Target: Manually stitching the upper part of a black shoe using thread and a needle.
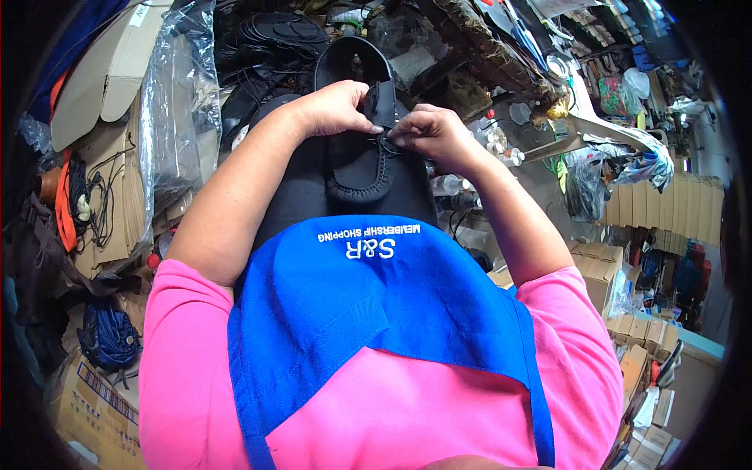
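Observation:
A black moccasin shoe (359,172) lies along my lap, its gathered, stitched toe towards me and its open heel end away from me. My left hand (341,110) is closed on the shoe's upper by the tongue flap, thumb pressing near the seam. Just to the right, my right hand (435,137) has its fingers pinched together at the edge of the same seam. Whether a thread or needle sits in that pinch is too small to make out. The fingertips of both hands are close together.
Black shoe parts (274,35) are heaped beyond my left forearm. Cardboard sheets (102,78) and clear plastic wrap (184,94) stand at the left. Clear bottles (450,186) sit near my right forearm. Cardboard boxes (595,270) are stacked at the right. A blue apron (376,290) covers my front.

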`<state>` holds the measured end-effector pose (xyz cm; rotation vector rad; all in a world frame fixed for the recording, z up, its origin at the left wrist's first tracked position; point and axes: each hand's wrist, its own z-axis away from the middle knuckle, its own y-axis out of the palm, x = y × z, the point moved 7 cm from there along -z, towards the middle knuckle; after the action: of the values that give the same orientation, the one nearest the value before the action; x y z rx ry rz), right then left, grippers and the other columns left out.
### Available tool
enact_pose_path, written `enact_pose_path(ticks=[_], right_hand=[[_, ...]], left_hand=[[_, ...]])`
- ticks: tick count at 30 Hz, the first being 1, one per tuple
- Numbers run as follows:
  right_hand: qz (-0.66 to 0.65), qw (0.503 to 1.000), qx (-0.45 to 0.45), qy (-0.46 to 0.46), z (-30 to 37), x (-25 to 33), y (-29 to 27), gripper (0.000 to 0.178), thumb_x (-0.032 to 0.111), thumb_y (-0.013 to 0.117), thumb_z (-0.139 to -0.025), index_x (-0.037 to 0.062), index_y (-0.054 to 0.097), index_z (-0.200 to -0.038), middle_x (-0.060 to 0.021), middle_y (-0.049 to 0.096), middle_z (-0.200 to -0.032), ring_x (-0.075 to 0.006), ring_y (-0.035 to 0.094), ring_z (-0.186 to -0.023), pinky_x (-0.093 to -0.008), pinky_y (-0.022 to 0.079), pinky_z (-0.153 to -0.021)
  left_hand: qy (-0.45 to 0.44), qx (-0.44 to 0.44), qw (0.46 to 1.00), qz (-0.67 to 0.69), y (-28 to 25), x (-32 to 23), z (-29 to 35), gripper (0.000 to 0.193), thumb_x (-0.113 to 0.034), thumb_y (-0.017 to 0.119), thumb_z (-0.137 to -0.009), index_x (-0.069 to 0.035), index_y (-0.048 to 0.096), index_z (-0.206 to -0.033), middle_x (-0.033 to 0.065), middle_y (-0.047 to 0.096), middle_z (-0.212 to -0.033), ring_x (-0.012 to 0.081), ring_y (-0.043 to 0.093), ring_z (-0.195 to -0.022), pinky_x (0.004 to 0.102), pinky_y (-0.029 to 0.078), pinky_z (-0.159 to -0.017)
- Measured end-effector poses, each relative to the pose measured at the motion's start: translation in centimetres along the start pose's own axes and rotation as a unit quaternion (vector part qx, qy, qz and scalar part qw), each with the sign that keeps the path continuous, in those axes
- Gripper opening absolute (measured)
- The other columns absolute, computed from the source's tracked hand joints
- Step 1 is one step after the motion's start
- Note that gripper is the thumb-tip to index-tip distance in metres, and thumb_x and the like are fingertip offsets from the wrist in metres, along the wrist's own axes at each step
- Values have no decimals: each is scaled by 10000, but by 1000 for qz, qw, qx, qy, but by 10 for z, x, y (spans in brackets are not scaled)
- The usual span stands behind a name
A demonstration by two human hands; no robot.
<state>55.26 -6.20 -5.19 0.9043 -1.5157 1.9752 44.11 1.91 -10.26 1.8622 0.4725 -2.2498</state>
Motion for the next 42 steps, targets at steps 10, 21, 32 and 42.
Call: enact_pose_path(ticks=[10, 21, 32, 42], right_hand=[[114, 988, -22, -101, 13, 24, -7, 188, 84, 704, -785, 122, 715, -969, -66, 557, -798, -203, 585, -750, -318, 477, -661], [153, 981, -93, -69, 35, 23, 7, 352, 27, 657, -753, 169, 695, -1072, -134, 545, -827, -305, 588, -799, -373, 492, -718], [247, 964, -60, -75, 37, 32, 11, 399, 12, 626, -781, 178, 668, -1142, -96, 518, -826, -252, 558, -774, -364, 461, -684], [-1, 999, 25, 28, 22, 0, 3, 356, 4, 595, -835, 178, 693, -1130, -11, 469, -824, -130, 515, -747, -244, 441, -662]], left_hand=[[26, -272, 933, -232, -59, -37, 93, 448, -31, 521, -679, -47, 573, -1124, 119, 525, -1144, 253, 509, -1131, 341, 392, -1003], [-74, -354, 932, 6, -115, 11, 222, 438, 22, 393, -736, -21, 584, -1128, 35, 545, -965, 79, 506, -758, 185, 391, -687], [132, -295, 905, -277, 14, -59, 137, 306, 76, 574, -808, -59, 679, -1061, 77, 529, -811, 171, 583, -720, 277, 495, -667], [165, -348, 836, -392, 22, -52, 102, 114, -130, 716, -730, -147, 706, -842, 22, 534, -749, 213, 554, -811, 363, 394, -751]])
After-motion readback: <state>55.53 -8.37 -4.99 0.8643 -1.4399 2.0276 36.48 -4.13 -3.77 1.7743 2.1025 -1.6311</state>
